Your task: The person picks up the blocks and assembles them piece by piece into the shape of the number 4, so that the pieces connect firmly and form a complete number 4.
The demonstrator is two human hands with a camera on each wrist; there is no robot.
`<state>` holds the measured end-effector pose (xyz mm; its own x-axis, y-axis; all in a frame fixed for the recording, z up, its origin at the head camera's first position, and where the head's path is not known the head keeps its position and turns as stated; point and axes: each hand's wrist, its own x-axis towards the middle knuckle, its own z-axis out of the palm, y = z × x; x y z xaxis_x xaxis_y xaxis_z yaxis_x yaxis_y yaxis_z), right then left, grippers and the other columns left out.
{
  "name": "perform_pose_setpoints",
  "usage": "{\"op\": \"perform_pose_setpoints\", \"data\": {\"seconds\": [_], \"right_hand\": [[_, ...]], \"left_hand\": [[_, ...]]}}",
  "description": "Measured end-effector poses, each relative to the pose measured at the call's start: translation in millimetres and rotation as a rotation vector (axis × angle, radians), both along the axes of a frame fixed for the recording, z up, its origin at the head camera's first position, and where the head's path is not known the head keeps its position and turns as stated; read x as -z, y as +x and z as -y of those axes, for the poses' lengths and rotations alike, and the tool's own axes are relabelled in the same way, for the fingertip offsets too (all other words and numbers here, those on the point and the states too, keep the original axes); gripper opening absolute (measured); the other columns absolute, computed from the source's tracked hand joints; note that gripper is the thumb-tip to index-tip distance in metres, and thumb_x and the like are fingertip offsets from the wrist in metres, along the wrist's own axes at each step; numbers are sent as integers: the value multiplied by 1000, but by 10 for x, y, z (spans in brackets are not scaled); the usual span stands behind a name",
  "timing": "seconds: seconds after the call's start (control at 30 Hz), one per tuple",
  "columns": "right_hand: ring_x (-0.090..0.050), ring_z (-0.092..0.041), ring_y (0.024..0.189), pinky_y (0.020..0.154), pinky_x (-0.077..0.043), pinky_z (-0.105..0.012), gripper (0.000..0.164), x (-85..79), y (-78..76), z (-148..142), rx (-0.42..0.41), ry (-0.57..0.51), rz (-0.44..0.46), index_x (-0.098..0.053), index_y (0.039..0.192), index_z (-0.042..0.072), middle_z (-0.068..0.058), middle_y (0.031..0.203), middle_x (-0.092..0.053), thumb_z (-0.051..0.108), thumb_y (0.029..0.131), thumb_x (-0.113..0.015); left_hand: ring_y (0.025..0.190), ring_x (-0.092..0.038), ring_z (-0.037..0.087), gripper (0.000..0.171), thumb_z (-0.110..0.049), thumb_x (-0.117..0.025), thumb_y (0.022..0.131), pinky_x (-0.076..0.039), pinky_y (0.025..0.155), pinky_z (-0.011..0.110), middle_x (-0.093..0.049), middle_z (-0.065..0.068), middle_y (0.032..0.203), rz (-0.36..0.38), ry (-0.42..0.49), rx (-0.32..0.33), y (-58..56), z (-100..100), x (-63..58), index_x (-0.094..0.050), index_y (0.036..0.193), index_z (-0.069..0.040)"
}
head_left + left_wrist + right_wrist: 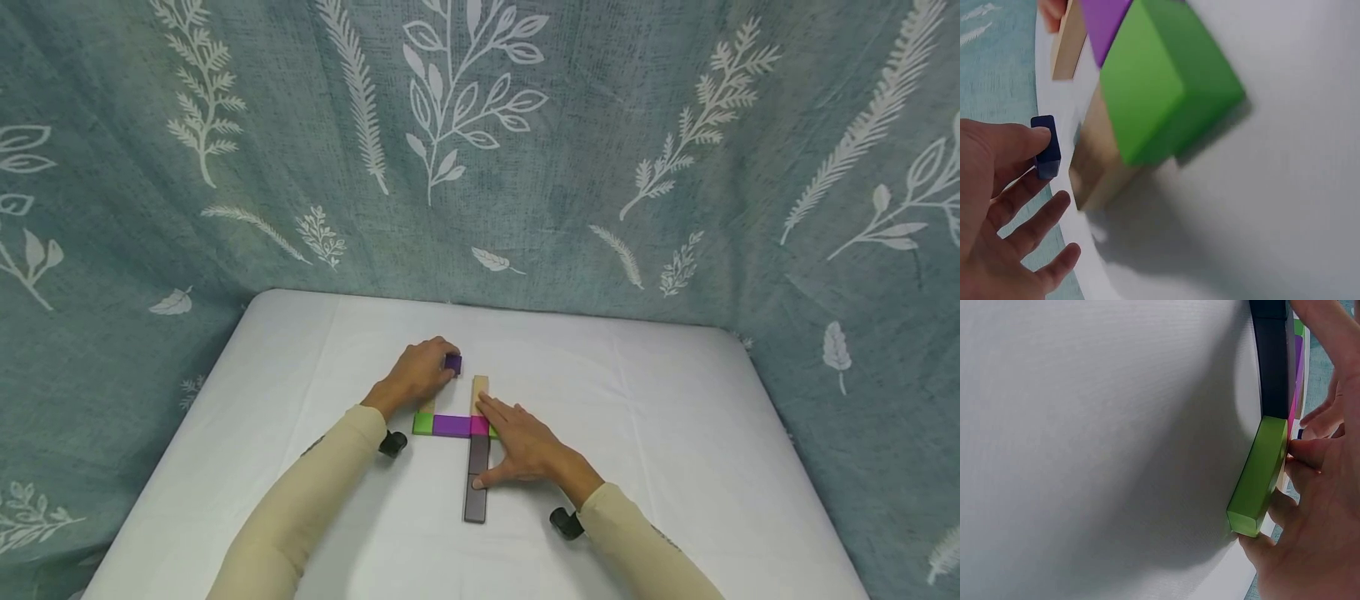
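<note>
Thumb and fingertips of my left hand point(420, 372) pinch a small dark purple block point(453, 365), held just beyond the far end of a wooden block point(1094, 156). That wooden block runs back from a bright green block point(423, 424). Beside the green one lie a purple block point(452, 426) and a pink block point(479, 427). My right hand point(528, 446) spreads over the row's right part. Its thumb rests at two dark grey blocks point(476, 502) laid end to end, and its fingers lie along another green block point(1257, 478) and near a second wooden block point(481, 384).
The blocks lie on a white-covered table point(360, 533). A teal curtain point(540, 250) with white leaf prints hangs behind and along both sides. Black wrist cameras point(393, 443) sit below each wrist, close over the cloth.
</note>
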<state>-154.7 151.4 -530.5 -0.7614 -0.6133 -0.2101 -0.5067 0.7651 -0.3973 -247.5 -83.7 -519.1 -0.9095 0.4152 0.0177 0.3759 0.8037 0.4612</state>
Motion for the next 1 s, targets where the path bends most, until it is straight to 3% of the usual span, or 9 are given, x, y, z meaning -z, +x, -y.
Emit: {"op": "perform_pose_setpoints", "data": {"seconds": [0.33,0.6,1.0], "right_hand": [[-19,-22,153,124,-16,-44,130,7,21,2,10,11,17,-19,163,11,-2,169,-15,76,66,-78],[-21,-24,153,123,-17,-46,128,1,26,3,4,-6,16,-22,162,10,-4,169,-17,73,67,-80],[-22,-26,152,123,-18,-47,128,-34,16,-2,2,-19,11,-23,162,9,-5,168,-17,74,67,-79]], "left_hand": [[122,-60,29,37,-17,-67,96,-47,105,47,-63,11,129,55,23,-70,-30,251,21,-64,131,-6],[118,-62,28,37,-18,-68,95,-49,101,47,-64,11,126,61,9,-55,-65,339,71,-65,130,-6],[119,-61,28,38,-18,-69,96,-48,101,51,-64,11,127,65,-15,-51,-75,326,44,-65,132,-6]]}}
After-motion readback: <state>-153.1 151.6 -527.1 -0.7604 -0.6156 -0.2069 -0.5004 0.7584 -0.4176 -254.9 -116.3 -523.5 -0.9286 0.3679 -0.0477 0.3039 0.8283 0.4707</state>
